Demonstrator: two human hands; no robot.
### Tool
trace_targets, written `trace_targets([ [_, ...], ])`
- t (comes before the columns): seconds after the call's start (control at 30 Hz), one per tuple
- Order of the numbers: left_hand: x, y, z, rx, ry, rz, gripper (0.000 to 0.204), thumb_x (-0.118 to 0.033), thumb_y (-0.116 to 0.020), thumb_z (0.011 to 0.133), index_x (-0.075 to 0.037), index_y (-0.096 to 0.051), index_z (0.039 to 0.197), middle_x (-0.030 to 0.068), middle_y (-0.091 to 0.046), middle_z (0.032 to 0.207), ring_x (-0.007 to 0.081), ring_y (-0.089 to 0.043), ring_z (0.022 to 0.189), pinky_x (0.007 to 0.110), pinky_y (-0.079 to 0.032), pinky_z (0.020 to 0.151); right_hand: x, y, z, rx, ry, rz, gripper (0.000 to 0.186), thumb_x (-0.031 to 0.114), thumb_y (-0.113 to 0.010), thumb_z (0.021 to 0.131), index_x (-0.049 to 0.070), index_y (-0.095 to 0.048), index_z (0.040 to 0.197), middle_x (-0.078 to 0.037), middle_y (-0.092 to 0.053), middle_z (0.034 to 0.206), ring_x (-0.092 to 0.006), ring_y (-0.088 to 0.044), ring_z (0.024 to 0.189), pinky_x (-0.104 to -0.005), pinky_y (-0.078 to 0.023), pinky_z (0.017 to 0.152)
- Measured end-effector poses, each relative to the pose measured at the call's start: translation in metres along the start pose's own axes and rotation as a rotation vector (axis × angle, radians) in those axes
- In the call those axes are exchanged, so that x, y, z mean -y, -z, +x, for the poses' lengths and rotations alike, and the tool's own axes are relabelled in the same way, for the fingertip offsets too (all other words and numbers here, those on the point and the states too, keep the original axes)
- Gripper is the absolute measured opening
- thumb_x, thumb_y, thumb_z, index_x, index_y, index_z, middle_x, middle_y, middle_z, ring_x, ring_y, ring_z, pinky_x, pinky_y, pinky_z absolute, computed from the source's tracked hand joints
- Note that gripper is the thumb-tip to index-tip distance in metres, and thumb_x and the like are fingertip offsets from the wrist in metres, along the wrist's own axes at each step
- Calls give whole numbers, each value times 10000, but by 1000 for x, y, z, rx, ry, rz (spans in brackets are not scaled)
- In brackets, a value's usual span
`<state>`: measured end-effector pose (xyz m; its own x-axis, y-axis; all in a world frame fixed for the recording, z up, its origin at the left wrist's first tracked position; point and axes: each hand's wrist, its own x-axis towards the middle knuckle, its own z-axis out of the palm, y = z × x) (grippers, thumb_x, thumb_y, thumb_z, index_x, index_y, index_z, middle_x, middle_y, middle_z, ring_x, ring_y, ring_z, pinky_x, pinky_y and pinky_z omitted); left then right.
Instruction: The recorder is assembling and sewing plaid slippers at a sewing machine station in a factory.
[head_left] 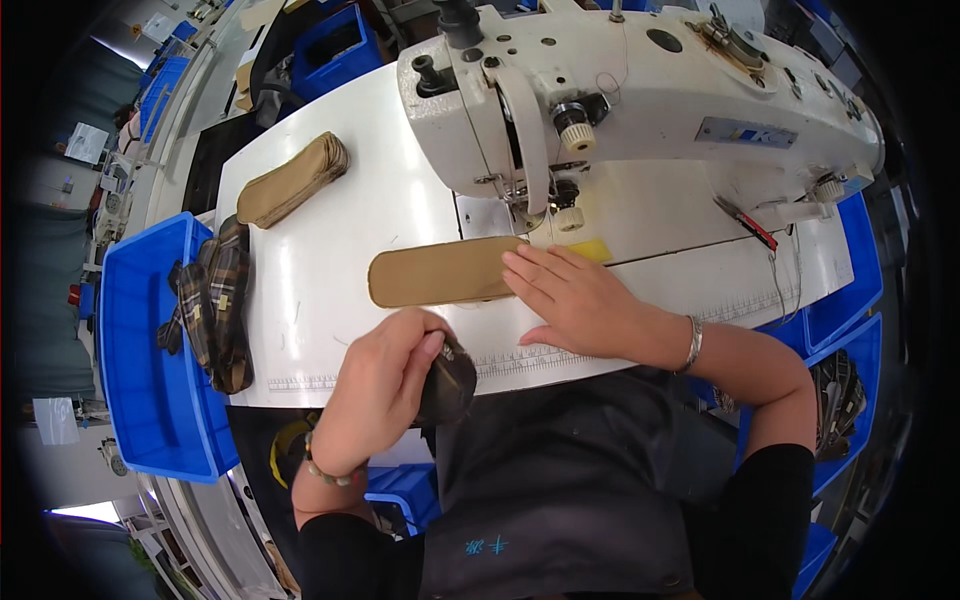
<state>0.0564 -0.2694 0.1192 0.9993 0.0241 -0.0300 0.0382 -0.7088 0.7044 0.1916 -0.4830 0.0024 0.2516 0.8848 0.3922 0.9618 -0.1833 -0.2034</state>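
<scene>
A long tan fabric panel [440,275] with rounded ends lies flat on the white sewing table, just in front of the sewing machine's needle area. My right hand [580,300] rests palm down, its outstretched fingertips over the panel's right end. Close to the table's front edge, my left hand [385,375] pinches a dark brown fabric piece [450,385] between thumb and fingers. That piece hangs partly past the edge, and the hand hides some of it. Farther back on the left sits a stack of similar tan panels [295,180].
The white sewing machine [640,100] spans the back right. Red-handled snips [745,222] lie beneath its arm. A blue bin [150,380] at the left has plaid fabric pieces [215,310] over its rim. A printed ruler [310,382] follows the front edge. More blue bins [850,390] stand at right.
</scene>
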Motion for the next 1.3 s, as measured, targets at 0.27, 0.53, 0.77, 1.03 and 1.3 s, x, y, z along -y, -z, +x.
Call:
trace_targets([
  [0.27,52,-19,128,266,-168,170,176,-145,-611,956,2,-685,1019,161,-679,859,319,-648,799,368,-502,752,-20,-16,29,209,39,181,667,501,-666,866,14,-562,1310,-142,-544,1371,-319,-435,1382,-425,-394,1068],
  [0.53,123,-31,130,190,63,1,199,-139,-632,983,33,-709,1046,84,-747,968,144,-677,856,274,-522,781,-21,-21,26,37,119,77,499,380,-619,915,-1,-611,1237,-139,-636,1228,-295,-597,1188,-431,-456,980],
  [0.77,79,-37,123,165,-136,113,130,-139,-656,952,-16,-696,959,123,-698,858,212,-647,751,317,-493,695,-7,-13,18,-59,273,-64,359,150,-623,750,-79,-674,1021,-194,-692,1046,-307,-651,965,-407,-529,847],
  [1.03,64,-33,124,234,-110,121,136,-150,-638,956,-23,-687,966,151,-681,811,309,-647,728,366,-495,676,-19,-7,26,-227,294,-54,211,136,-633,730,21,-683,900,2,-509,674,-126,-544,623,-274,-438,519],
  [1.3,66,-32,124,271,-67,68,199,-210,-606,991,-30,-687,1014,122,-675,800,232,-598,673,347,-490,680,-15,-9,34,-324,176,-301,250,114,-651,751,-15,-688,961,24,-467,611,-95,-506,489,-265,-384,393],
])
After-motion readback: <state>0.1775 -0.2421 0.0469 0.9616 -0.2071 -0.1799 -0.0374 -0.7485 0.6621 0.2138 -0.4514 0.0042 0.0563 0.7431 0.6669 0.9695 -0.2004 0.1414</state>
